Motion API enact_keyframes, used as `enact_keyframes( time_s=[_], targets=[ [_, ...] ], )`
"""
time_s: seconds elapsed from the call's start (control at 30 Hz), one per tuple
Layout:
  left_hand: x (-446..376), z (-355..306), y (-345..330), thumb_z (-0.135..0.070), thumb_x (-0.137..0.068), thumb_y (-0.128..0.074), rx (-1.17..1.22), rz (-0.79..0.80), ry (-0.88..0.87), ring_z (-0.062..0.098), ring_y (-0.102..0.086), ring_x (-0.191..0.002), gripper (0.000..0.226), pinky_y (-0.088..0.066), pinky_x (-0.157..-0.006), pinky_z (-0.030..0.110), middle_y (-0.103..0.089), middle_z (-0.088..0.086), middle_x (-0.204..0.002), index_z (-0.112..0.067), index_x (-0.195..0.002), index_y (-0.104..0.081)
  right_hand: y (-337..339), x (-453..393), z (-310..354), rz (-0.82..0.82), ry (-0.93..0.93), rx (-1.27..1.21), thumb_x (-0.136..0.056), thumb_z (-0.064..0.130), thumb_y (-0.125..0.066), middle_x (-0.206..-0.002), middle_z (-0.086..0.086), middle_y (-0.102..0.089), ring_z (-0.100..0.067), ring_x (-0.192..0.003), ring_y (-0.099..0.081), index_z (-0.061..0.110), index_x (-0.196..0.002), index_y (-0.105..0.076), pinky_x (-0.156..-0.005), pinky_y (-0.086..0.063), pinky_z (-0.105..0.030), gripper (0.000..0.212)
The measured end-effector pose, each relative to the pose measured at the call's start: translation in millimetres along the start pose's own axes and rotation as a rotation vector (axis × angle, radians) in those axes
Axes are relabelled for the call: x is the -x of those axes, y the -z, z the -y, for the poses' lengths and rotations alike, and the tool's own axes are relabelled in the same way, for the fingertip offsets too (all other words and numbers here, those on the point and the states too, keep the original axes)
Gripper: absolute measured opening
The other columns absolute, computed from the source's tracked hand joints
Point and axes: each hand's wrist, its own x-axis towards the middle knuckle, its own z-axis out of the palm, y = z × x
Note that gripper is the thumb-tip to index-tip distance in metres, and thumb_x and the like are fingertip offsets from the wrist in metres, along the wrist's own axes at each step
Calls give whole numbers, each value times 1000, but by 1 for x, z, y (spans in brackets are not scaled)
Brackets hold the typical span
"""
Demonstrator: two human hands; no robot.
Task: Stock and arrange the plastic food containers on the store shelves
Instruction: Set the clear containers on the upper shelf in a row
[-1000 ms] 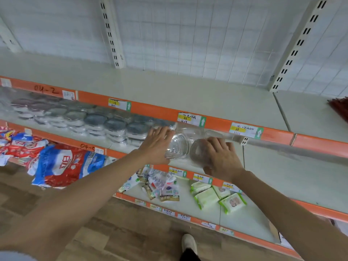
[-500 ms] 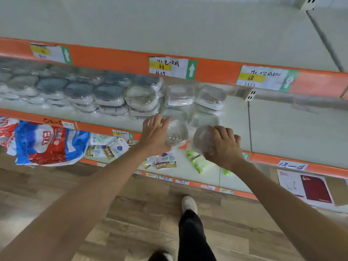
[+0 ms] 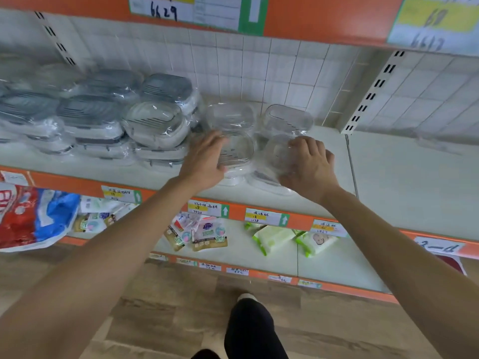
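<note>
Two clear plastic food containers in wrap rest on the front of the middle shelf [image 3: 404, 182]. My left hand [image 3: 204, 161] grips the left clear container [image 3: 239, 151]. My right hand [image 3: 308, 164] grips the right clear container [image 3: 277, 154]. Each sits on top of another wrapped container. Behind them stand two more clear containers [image 3: 230, 116], the second [image 3: 287, 119] near the back wall. To the left, wrapped containers with grey lids [image 3: 90, 110] and one with a white lid [image 3: 155, 123] are stacked in rows.
An orange shelf edge with price labels [image 3: 207, 208] runs below my hands. The lower shelf holds wet wipe packs [image 3: 274, 237], small sachets [image 3: 207, 234] and a red and blue bag [image 3: 31, 216]. An upright slotted post [image 3: 368, 97] stands right of the containers. My leg and shoe [image 3: 248, 325] are on the wood floor.
The view has dropped and come closer to the middle shelf. Both hands have carried the two clear containers forward onto the shelf, on top of the front stacks.
</note>
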Motion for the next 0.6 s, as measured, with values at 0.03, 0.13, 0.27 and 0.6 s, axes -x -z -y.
enact_keyframes(
  time_s=[0.03,0.13,0.27,0.6],
  targets=[
    [-2,1,-2,-6,-86,-62,-19,29,-18,22,-16,-144,65,-8,-117,35,-24,7,-155,-10,-144,-34,-1,-4,-1,6,14,10,-69,33,-72,-138,-1,-40,-22,-131,-27,16,-129,-42,-105,-19,-39,69],
    [-5,3,-5,4,-86,-55,-115,49,-43,25,-14,-143,70,-11,-116,35,-21,10,-155,-14,-148,-28,-8,-12,-1,38,76,78,-76,34,-70,-149,0,-32,-22,-140,-18,16,-128,-45,-109,-13,-40,60],
    [2,2,-10,7,-76,-58,-231,-145,-22,30,-35,-121,72,-25,-102,38,-42,12,-129,-17,-142,-42,-18,-11,6,-15,89,152,-84,30,-64,-140,-8,-37,-27,-128,-30,17,-128,-49,-101,-20,-39,48],
    [27,1,-10,-8,-90,-49,-179,-34,-54,23,-14,-145,67,-3,-119,32,-15,11,-157,-3,-149,-17,-15,0,26,83,101,325,-90,30,-52,-142,-6,-33,-25,-130,-29,15,-140,-33,-103,-20,-35,55]
  ],
)
